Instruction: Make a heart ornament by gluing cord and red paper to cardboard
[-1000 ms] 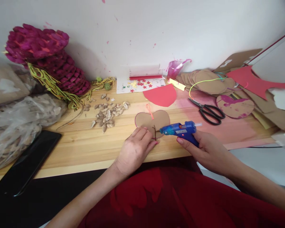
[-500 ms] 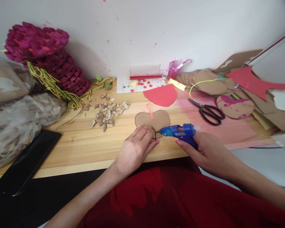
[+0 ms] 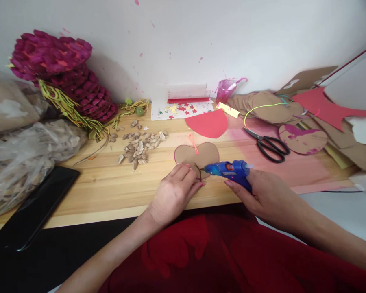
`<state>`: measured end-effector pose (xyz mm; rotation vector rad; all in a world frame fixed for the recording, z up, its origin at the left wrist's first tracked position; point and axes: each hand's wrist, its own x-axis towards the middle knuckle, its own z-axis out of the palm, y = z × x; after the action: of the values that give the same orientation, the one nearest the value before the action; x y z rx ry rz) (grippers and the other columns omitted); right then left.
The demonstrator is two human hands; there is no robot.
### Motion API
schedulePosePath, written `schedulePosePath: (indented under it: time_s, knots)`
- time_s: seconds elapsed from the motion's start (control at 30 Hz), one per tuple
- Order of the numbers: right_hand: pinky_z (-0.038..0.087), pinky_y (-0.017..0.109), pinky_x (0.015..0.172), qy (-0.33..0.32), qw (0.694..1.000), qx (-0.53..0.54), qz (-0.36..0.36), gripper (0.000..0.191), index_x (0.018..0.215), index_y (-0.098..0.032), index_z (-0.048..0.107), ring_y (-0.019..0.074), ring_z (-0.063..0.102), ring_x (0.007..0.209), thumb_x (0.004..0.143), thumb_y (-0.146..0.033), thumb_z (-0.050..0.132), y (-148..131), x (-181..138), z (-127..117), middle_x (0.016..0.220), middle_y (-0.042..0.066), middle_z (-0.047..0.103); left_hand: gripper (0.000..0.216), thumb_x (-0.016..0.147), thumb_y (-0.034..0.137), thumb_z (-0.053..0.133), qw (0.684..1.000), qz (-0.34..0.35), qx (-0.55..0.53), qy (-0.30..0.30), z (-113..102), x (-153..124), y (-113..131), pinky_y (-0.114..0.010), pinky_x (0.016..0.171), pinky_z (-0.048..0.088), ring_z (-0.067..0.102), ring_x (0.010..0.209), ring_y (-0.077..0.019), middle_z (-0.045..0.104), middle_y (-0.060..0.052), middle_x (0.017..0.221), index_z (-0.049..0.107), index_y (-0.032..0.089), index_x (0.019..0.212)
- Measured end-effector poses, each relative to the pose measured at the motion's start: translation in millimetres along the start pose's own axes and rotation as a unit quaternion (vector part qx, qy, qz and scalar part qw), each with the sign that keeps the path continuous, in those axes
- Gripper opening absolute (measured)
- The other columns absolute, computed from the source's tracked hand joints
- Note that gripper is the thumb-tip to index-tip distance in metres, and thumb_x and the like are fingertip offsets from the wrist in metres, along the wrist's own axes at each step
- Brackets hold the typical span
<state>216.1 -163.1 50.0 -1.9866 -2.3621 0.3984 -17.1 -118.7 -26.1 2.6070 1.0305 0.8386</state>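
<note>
My right hand (image 3: 271,195) is wrapped around a blue hot glue gun (image 3: 232,169) with a small red light on its side. Its nozzle points left, at a thin brown twig-like strip (image 3: 200,172) on a brown cardboard heart (image 3: 207,152). At the heart's lower left, my left hand (image 3: 177,187) grips the cardboard by its edge, fingers on top and thumb at the near side. An orange string loop (image 3: 193,144) lies across the notch of the heart. Whether the nozzle touches the strip I cannot tell.
Peanut shells (image 3: 140,148) lie to the left, near a phone (image 3: 39,207) and a plastic bag of shells (image 3: 27,162). Black scissors (image 3: 270,146), a paint-stained cardboard heart (image 3: 305,140) and stacked cardboard pieces (image 3: 265,106) are at right. Red paper (image 3: 209,123) lies behind the heart.
The glue gun has shifted very slightly left relative to the heart. My left hand keeps its hold, and the whole view has moved a little.
</note>
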Motion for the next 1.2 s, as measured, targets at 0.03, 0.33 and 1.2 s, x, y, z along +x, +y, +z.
schedulePosePath:
  time_s: [0.03, 0.33, 1.2]
  knots:
    - [0.038, 0.033, 0.053, 0.005, 1.0, -0.002, -0.004, 0.036, 0.083, -0.018, 0.06, 0.026, 0.065, 0.06, 0.099, -0.043, 0.039, 0, 1, 0, 0.071, 0.01, 0.07, 0.015, 0.096, 0.031, 0.056, 1.0, 0.0, -0.001, -0.001, 0, 0, 0, -0.04, 0.096, 0.055, 0.062, 0.107, -0.0241, 0.065, -0.01, 0.1, 0.058, 0.016, 0.093]
    - [0.037, 0.032, 0.054, 0.01, 1.0, -0.021, -0.01, 0.038, 0.082, -0.019, 0.06, 0.0243, 0.065, 0.061, 0.099, -0.044, 0.038, -1, 8, 0, 0.071, 0.01, 0.07, 0.014, 0.097, 0.031, 0.054, 1.0, -0.008, -0.007, -0.015, -1, 0, 0, -0.042, 0.093, 0.056, 0.062, 0.107, -0.0247, 0.065, -0.009, 0.1, 0.056, 0.018, 0.092]
    - [0.032, 0.032, 0.052, 0.008, 1.0, -0.013, 0.002, 0.039, 0.077, -0.02, 0.057, 0.0228, 0.058, 0.055, 0.098, -0.046, 0.039, -1, 9, -7, 0.065, 0.009, 0.065, 0.012, 0.097, 0.029, 0.055, 1.0, -0.01, -0.013, -0.01, -2, 1, 2, -0.043, 0.093, 0.055, 0.062, 0.105, -0.0233, 0.064, -0.01, 0.1, 0.057, 0.018, 0.093]
